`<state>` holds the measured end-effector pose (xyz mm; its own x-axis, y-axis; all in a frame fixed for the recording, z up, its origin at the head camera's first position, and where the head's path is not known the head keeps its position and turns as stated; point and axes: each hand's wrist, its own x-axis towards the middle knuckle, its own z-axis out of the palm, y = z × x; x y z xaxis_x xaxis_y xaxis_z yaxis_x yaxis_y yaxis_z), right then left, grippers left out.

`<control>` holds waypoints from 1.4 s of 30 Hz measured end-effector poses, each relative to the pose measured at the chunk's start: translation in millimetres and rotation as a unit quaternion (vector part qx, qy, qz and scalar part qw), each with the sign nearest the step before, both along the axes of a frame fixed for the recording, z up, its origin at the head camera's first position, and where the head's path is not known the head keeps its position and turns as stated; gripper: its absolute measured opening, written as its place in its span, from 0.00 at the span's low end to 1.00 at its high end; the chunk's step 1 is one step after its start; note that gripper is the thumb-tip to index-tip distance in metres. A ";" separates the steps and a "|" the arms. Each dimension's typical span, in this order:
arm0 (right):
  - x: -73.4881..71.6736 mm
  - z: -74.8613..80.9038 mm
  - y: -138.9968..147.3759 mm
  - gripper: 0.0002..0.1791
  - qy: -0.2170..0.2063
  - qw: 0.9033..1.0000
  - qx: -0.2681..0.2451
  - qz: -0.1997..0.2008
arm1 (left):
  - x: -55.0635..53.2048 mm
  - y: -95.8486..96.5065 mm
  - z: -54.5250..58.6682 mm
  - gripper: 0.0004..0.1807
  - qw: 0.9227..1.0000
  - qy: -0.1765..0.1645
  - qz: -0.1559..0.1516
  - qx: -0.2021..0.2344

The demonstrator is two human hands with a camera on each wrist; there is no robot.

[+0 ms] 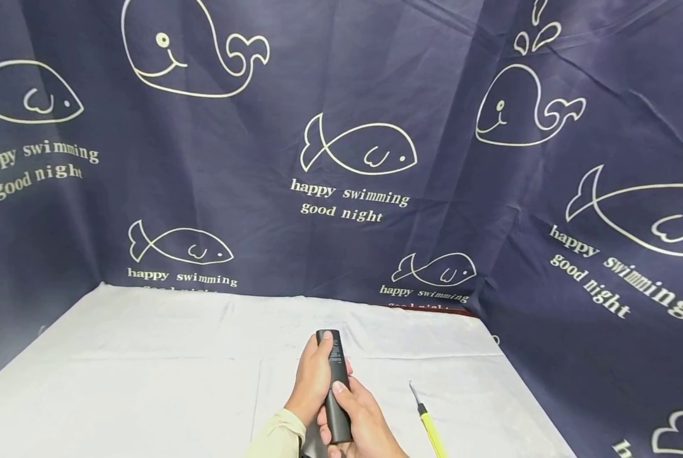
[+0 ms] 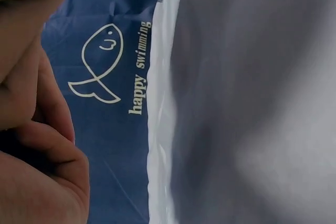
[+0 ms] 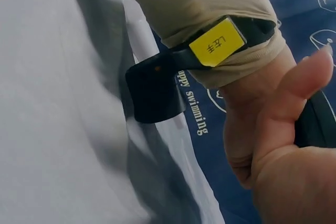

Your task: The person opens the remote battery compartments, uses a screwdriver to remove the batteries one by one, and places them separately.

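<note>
A slim black remote control (image 1: 338, 416) is held between both hands in the head view, with small pale print on the face turned up. My left hand (image 1: 311, 375) grips its far part from the left, thumb lying along the top. Around the near part, my right hand (image 1: 367, 420) curls from the right with its thumb pressing the upper face. In the right wrist view, a dark stretch of the remote (image 3: 317, 121) shows behind the right hand (image 3: 294, 182). Only curled fingers (image 2: 58, 150) appear in the left wrist view, where the remote cannot be made out.
A yellow-handled tool (image 1: 431, 432) with a thin metal tip lies on the white-covered table (image 1: 147, 381), right of the hands. Dark blue printed cloth (image 1: 347, 254) walls the back and sides. A black camera strap (image 3: 178, 59) circles the left sleeve.
</note>
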<state>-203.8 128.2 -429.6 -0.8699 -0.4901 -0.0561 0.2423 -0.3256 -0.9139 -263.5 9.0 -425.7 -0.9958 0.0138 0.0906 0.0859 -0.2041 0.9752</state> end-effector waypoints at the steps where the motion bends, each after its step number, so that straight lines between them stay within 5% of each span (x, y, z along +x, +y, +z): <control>1: 0.4 0.0 -0.7 0.24 0.004 1.000 -0.001 0.002 | 0.5 -1.1 0.4 0.23 1.000 0.003 -0.001 -0.001; 14: -1.9 -4.6 -2.6 0.26 0.015 1.000 0.023 -0.004 | -2.6 -4.6 -3.0 0.25 1.000 -0.002 0.001 -0.009; 23: -2.6 -3.9 -4.6 0.27 0.028 0.990 0.127 -0.061 | -3.8 -8.4 -6.8 0.23 0.999 -0.037 0.019 0.010; 32: -0.6 -4.6 -9.9 0.40 0.118 0.952 0.257 -0.116 | -4.9 -11.1 -4.6 0.19 0.995 -0.040 0.095 -0.015; 42: 3.9 -4.0 -16.7 0.46 0.175 0.912 0.341 -0.149 | -6.9 -15.3 -3.2 0.18 0.992 -0.043 0.119 -0.029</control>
